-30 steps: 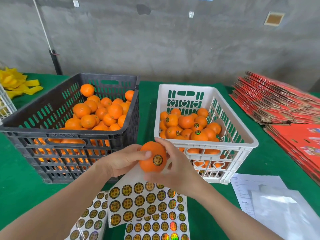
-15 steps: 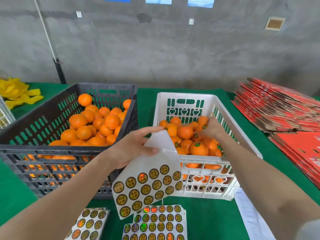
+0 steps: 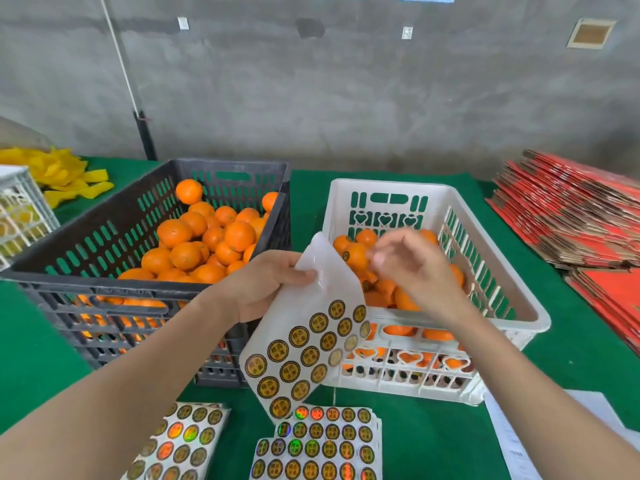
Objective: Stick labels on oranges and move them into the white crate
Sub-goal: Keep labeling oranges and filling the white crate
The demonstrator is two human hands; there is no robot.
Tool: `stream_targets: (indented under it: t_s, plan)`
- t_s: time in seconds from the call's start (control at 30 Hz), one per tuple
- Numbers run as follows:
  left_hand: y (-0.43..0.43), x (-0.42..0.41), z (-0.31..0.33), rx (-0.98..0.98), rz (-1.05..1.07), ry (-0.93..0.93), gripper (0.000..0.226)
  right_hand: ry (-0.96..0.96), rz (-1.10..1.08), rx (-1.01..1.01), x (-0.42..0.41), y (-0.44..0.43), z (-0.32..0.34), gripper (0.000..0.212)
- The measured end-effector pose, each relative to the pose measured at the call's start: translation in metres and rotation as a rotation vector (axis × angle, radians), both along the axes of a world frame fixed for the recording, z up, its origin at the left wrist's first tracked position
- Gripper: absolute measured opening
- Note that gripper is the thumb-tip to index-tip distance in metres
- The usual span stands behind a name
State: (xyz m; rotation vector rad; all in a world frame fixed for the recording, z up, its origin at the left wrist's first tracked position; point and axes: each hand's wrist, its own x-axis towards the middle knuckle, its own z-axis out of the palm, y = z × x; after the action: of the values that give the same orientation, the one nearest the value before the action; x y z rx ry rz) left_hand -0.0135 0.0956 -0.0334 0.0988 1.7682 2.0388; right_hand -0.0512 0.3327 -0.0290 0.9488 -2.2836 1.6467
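Our left hand [image 3: 263, 289] is pinching the bare top of a label sheet [image 3: 311, 344], thumb on the front, with the sheet hanging down in front of the 2 crates. Our right hand [image 3: 412, 275] hovers over the white crate [image 3: 533, 317], fingers loosely curled and a bit blurry, nothing in it as far as we can see. The oranges [image 3: 356, 254] in there are piled up, a few showing labels. The black crate [image 3: 104, 282] just to its left holds loose oranges [image 3: 207, 247]. 2 stacks of label sheets [image 3: 318, 445] lie at the near edge of the green table [image 3: 571, 358].
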Motion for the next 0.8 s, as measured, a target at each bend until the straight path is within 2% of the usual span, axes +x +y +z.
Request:
stream_targets:
  t_s: [0.07, 0.17, 0.27, 0.47, 0.63, 0.73, 0.8]
  plan:
    - [0.001, 0.001, 0.0, -0.031, 0.006, -0.017, 0.039, -0.096, 0.131, 0.033, 0.034, -0.006, -0.005, 0.028]
    - [0.005, 0.003, -0.004, -0.066, 0.004, -0.043, 0.029, -0.106, 0.039, 0.117, 0.047, -0.015, -0.015, 0.031]
    - [0.009, 0.006, -0.009, -0.099, 0.025, -0.073, 0.024, 0.025, -0.03, 0.181, 0.052, -0.02, -0.024, 0.022]
    - [0.008, 0.019, -0.021, -0.092, 0.084, -0.184, 0.023, 0.452, -0.179, 0.174, 0.069, -0.026, -0.051, 0.013]
    - [0.006, 0.029, -0.03, -0.148, 0.068, -0.278, 0.026, 0.574, -0.156, 0.199, 0.081, -0.03, -0.064, 0.006]
    - [0.005, 0.03, -0.035, -0.168, 0.062, -0.286, 0.025, 0.548, -0.131, 0.203, 0.086, -0.033, -0.064, 0.006]
    - [0.002, 0.03, -0.041, -0.208, 0.037, -0.265, 0.025, 0.419, -0.104, 0.215, 0.089, -0.035, -0.062, 0.007]
